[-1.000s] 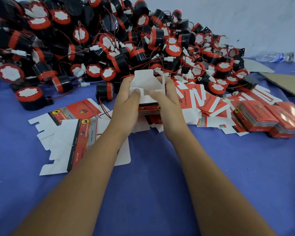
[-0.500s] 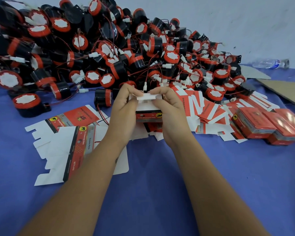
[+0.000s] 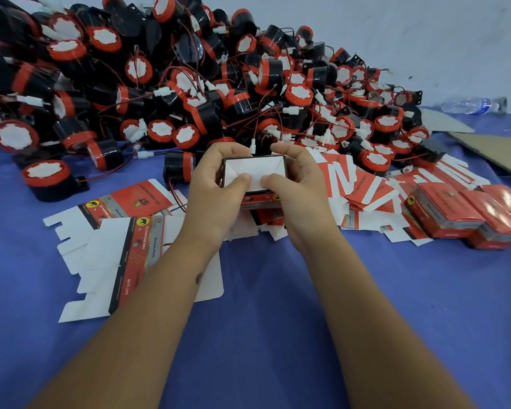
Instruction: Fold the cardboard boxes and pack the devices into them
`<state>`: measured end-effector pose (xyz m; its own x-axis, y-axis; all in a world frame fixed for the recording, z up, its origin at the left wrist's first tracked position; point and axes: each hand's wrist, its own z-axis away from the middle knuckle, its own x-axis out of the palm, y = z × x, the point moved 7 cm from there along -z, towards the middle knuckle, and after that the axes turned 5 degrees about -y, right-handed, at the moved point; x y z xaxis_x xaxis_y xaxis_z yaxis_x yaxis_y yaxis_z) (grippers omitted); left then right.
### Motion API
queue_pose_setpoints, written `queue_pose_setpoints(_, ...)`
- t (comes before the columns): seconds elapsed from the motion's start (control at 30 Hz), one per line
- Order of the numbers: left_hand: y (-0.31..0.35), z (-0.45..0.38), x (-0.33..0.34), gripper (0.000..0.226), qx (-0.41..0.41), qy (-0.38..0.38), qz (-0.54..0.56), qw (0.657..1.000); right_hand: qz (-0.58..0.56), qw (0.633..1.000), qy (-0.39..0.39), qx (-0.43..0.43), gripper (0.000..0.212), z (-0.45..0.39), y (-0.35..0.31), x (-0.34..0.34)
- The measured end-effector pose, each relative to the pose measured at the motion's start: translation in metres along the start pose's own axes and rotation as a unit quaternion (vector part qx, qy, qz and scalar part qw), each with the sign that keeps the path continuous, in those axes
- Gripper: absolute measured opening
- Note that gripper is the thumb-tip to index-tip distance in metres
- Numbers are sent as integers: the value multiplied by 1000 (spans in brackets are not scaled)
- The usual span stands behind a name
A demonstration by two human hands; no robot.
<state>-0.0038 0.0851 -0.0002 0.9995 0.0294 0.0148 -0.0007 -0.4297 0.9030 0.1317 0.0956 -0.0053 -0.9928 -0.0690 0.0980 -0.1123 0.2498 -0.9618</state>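
I hold a small red and white cardboard box (image 3: 255, 172) between both hands, its white end flaps folded flat and facing me. My left hand (image 3: 216, 184) grips its left side and my right hand (image 3: 295, 184) grips its right side, both thumbs pressing on the flaps. Behind the box rises a big heap of black and red round devices (image 3: 189, 84) with red wires and white plugs. Flat unfolded boxes (image 3: 124, 249) lie at the left, more flat ones (image 3: 363, 190) at the right. Several folded red boxes (image 3: 455, 214) stand at the far right.
Everything lies on a blue cloth (image 3: 278, 335). A single device (image 3: 46, 178) sits apart at the left. A plastic water bottle (image 3: 475, 105) lies by the white wall, and a brown cardboard sheet (image 3: 496, 152) lies at the right edge.
The white flap that stood up a second ago has been folded down, and the box end is now shut flat under both thumbs. The box has tilted toward me.
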Motion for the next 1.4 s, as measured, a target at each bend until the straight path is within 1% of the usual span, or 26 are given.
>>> queue_pose_setpoints(0.13,6,0,-2,44,26,3,-17,1000,2,1000,11,-24,47,1,-4,0)
queue_pose_setpoints(0.23,6,-1,-2,48,25,0,-5,1000,14,999,12,-40,48,1,-9,0)
queue_pose_setpoints(0.3,7,-1,-1,51,30,0,5,1000,19,999,20,-40,40,2,-10,1)
queue_pose_setpoints(0.37,10,1,-2,53,40,7,12,999,20,999,43,-19,30,3,-7,2)
queue_pose_setpoints(0.43,14,1,-2,54,57,10,11,998,42,997,60,9,26,3,-7,0)
queue_pose_setpoints(0.5,17,1,-2,56,65,4,11,998,43,998,33,15,34,2,-7,2)
queue_pose_setpoints(0.57,17,1,1,58,59,0,17,998,24,1000,-1,-5,38,1,-8,5)
queue_pose_setpoints(0.67,9,0,5,60,10,-6,50,999,21,999,-10,-42,36,2,-12,4)
queue_pose_setpoints(0.73,-3,-1,6,57,-38,-9,47,998,7,998,10,-62,25,2,-13,1)
queue_pose_setpoints(0.8,-14,-1,8,60,-93,-28,20,995,-11,996,43,-82,12,4,-17,-4)
queue_pose_setpoints(0.83,-18,-1,9,59,-119,-38,15,992,-15,994,59,-90,12,5,-19,-7)
queue_pose_setpoints(0.93,-30,0,11,30,-188,-64,50,979,-21,989,79,-122,22,6,-24,-13)
queue_pose_setpoints(0.97,-31,1,12,29,-195,-66,65,976,-32,988,71,-134,24,6,-26,-12)
queue_pose_setpoints(1.0,-30,0,10,36,-188,-60,75,977,-49,987,59,-142,30,6,-27,-11)
queue_pose_setpoints(1.07,-22,-5,0,49,-141,-9,93,986,-58,989,46,-130,42,6,-25,-9)
queue_pose_setpoints(1.1,-17,-7,-8,50,-107,30,92,989,-38,992,48,-114,44,6,-21,-7)
queue_pose_setpoints(1.17,-6,-9,-30,45,-48,124,88,987,51,994,51,-85,40,6,-15,-1)
queue_pose_setpoints(1.23,1,-8,-57,40,4,219,92,971,156,984,29,-79,34,6,-10,10)
queue_pose_setpoints(1.27,2,-7,-70,38,19,259,100,961,189,979,9,-74,31,6,-7,18)
queue_pose_setpoints(1.33,-7,-6,-90,37,9,322,116,939,210,976,-32,-47,29,3,2,33)
queue_pose_setpoints(1.4,-19,-8,-99,38,-27,351,135,926,221,973,-71,-8,34,-9,11,48)
